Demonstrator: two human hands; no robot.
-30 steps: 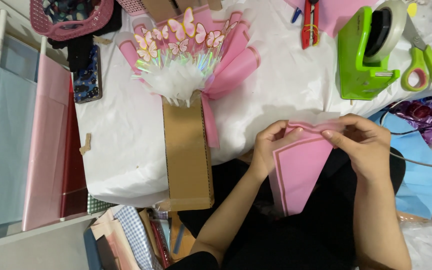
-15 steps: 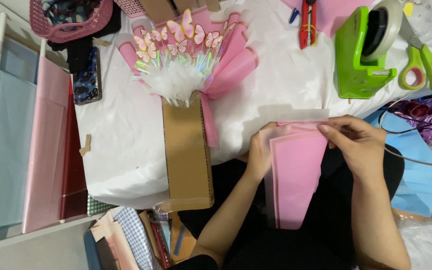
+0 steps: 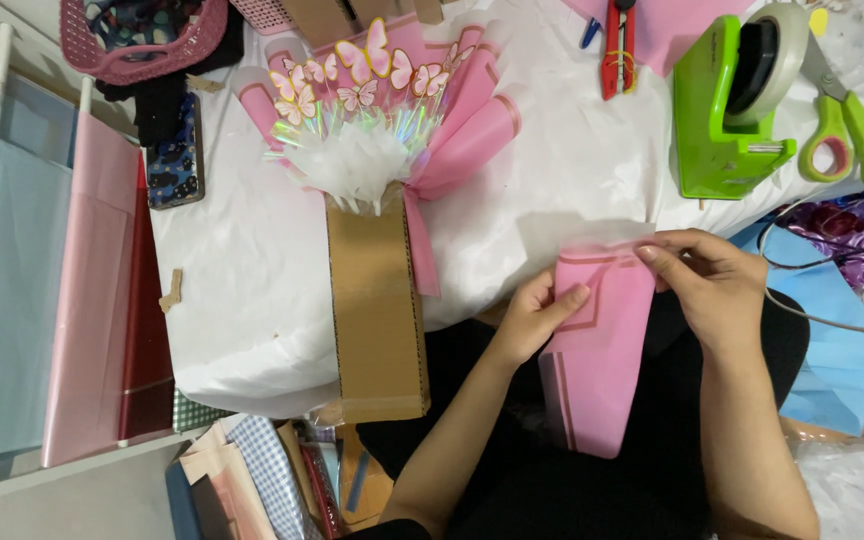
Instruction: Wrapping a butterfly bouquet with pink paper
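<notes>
Both our hands grip a folded pink paper sheet (image 3: 600,350) at the table (image 3: 242,320) edge: left hand (image 3: 537,315) pinching its side, right hand (image 3: 707,285) its top, near the bouquet (image 3: 382,130).

You are holding a pink wrapping sheet (image 3: 600,350) edged with a thin darker-pink line, over a white table cover (image 3: 242,300). Beside it a plain brown cardboard box (image 3: 375,310) is carrying a pink bouquet (image 3: 382,110) with pink-and-yellow butterflies and white fluff. A bright green tape dispenser (image 3: 727,110) is sitting next to green-handled scissors (image 3: 847,125), with red-handled pliers (image 3: 619,45), a pink basket (image 3: 142,40), and pale blue and pink paper rolls (image 3: 42,290).
</notes>
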